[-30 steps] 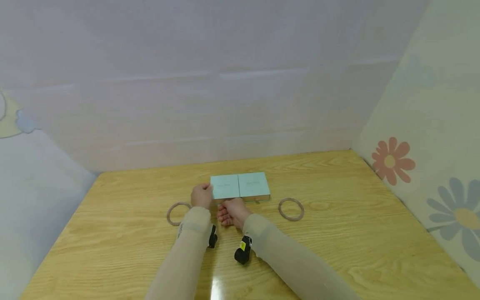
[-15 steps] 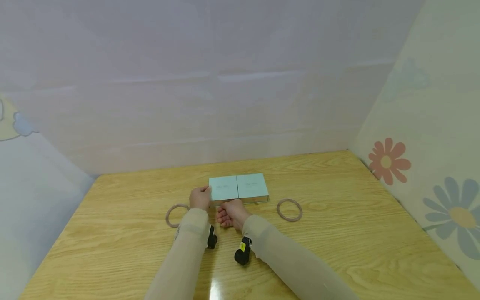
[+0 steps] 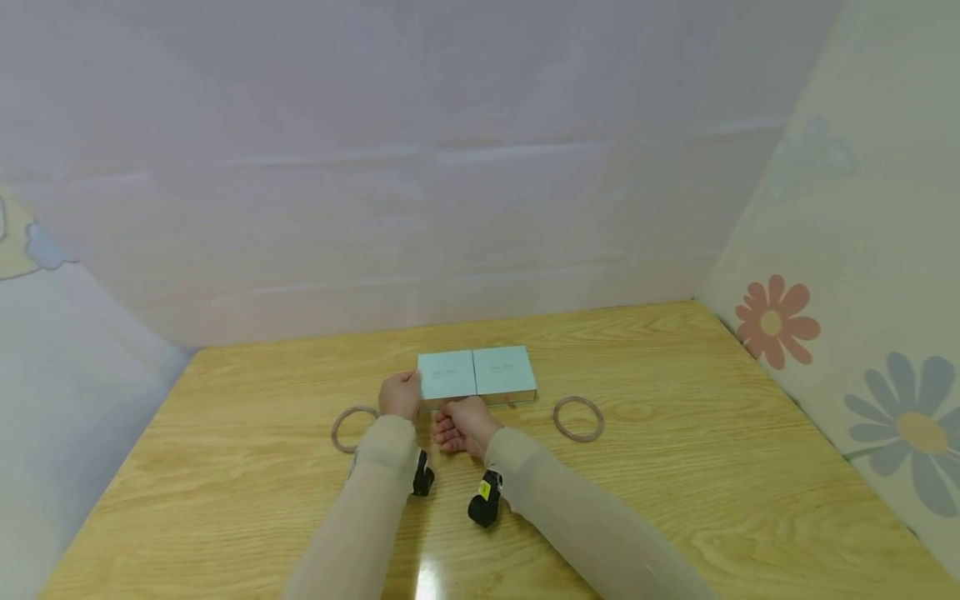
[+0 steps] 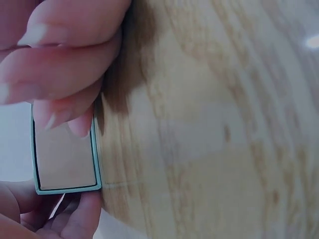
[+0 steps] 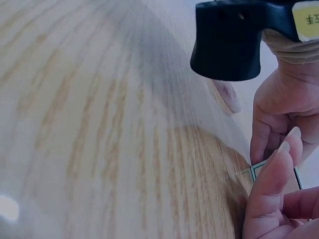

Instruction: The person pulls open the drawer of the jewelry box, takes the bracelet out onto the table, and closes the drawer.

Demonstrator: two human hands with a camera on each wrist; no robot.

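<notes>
Two pale-blue flat boxes, a left box (image 3: pixel 447 375) and a right box (image 3: pixel 504 370), lie side by side on the table. My left hand (image 3: pixel 400 396) grips the left box by its left side. At that box's front my right hand (image 3: pixel 467 427) has curled fingers, thumb and forefinger against the tan drawer front (image 4: pixel 65 164). Whatever small part they pinch is hidden. The right box shows a small tab (image 3: pixel 512 405) under its front. In the right wrist view, the right hand's thumb and forefinger (image 5: pixel 274 199) cover most of the tan front.
A pinkish ring (image 3: pixel 334 432) lies left of my left hand, partly behind the wrist. Another pinkish ring (image 3: pixel 579 439) lies to the right of the boxes. Walls stand behind and beside the wooden table (image 3: pixel 675 467). A black wrist camera (image 5: pixel 227 42) juts from the left wrist.
The whole head view shifts slightly. Both hands keep their places at the left box, and neither box nor ring visibly moves on the table.
</notes>
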